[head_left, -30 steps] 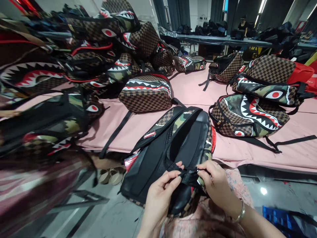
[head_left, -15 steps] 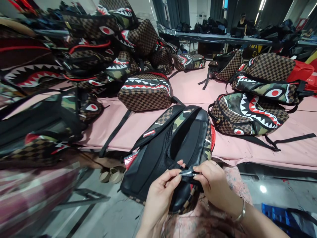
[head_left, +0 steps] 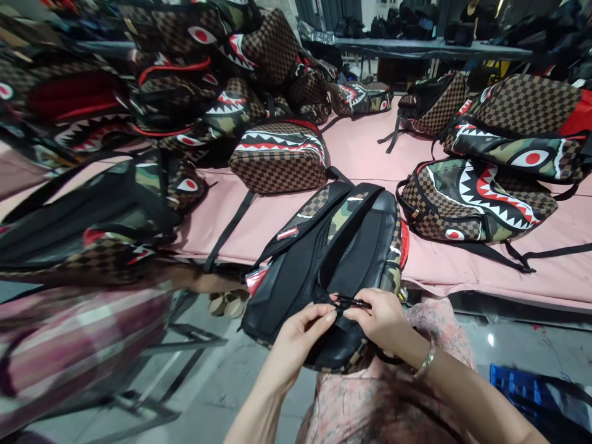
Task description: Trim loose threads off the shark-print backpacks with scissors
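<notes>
A black-backed backpack (head_left: 289,302) with checkered and camouflage trim leans across the table edge and over my lap, its back panel and shoulder straps facing up. My left hand (head_left: 300,336) is pinched on a shoulder strap (head_left: 326,271) near its lower end; the exact spot is partly hidden by my fingers. My right hand (head_left: 383,320) is closed round small dark thread snips (head_left: 354,301), whose tips point left, close to the left fingertips. A red-and-white tag (head_left: 287,233) lies on the other strap.
Shark-mouth backpacks lie on the pink table (head_left: 361,148): one checkered bag (head_left: 282,163) behind, a stack (head_left: 499,200) at right, a heap (head_left: 272,49) at left. A person in plaid (head_left: 92,345) sits at left. A blue bag (head_left: 518,394) is on the floor at right.
The view has tilted down, so everything sits higher in the picture. The snips have turned, and their blade no longer shines. Both hands stay at the lower strap end.
</notes>
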The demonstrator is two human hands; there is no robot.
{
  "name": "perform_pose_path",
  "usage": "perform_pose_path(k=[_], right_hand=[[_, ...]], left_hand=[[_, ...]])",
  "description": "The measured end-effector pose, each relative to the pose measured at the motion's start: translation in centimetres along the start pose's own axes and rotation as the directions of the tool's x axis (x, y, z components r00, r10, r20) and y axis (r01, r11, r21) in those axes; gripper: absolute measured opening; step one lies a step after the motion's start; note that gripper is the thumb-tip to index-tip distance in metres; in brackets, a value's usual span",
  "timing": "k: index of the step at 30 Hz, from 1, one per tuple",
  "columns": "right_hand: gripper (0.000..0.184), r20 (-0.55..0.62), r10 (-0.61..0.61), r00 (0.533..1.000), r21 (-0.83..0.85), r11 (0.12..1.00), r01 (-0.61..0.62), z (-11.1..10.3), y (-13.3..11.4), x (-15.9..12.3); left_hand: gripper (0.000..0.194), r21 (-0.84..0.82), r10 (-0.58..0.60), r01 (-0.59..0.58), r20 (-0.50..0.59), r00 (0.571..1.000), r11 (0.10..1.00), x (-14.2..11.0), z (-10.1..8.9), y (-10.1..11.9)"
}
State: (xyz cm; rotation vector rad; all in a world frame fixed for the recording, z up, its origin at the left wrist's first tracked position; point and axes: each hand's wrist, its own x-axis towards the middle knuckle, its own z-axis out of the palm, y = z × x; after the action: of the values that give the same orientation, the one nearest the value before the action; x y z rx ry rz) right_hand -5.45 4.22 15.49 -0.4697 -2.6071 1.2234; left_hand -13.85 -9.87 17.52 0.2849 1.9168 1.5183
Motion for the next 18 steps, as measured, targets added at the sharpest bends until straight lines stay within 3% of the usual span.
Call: perform_pose_path(k=[3, 6, 8, 10, 13, 16, 18], right_hand=[[0.009, -0.027, -0.06, 0.998, -0.074, 0.996, 0.058, 0.6, 0.0, -0.5], [0.009, -0.064, -0.091, 0.994, -0.11, 0.99, 0.083, 0.8, -0.2, -1.1], [0.008, -0.099, -0.093, 0.991, -0.091, 0.992, 0.084, 0.9, -0.4, -1.4], [0.009, -0.136, -0.088, 0.987, -0.034, 0.996, 0.084, 1.0, -0.4, -1.7], [0.01, -0.182, -0.068, 0.981, 0.102, 0.991, 0.087, 1.1, -0.4, -2.0], [0.011, -0.202, -0.02, 0.979, 0.234, 0.97, 0.068, 0.7, -0.3, -2.0], [0.007, -0.192, -0.001, 0.981, 0.301, 0.952, 0.06, 0.0, -0.3, -2.0]], left_hand=[[0.021, 0.306, 0.123, -0.128, 0.036, 0.992, 0.943, 0.2, -0.9, 0.2], [0.019, 0.389, 0.142, -0.16, 0.073, 0.987, 0.908, 0.3, -1.5, 0.8], [0.02, 0.252, 0.053, -0.073, 0.085, 0.995, 0.965, 0.0, -1.5, 1.0], [0.019, -0.024, -0.087, 0.089, 0.093, 0.992, 0.996, -0.5, -1.2, 1.1], [0.025, -0.451, -0.258, 0.285, 0.123, 0.958, 0.846, -1.5, 0.0, 0.8], [0.03, -0.697, -0.301, 0.287, 0.107, 0.948, 0.657, -2.1, 1.7, 0.2], [0.031, -0.769, -0.291, 0.252, 0.09, 0.953, 0.587, -2.2, 2.6, 0.0]])
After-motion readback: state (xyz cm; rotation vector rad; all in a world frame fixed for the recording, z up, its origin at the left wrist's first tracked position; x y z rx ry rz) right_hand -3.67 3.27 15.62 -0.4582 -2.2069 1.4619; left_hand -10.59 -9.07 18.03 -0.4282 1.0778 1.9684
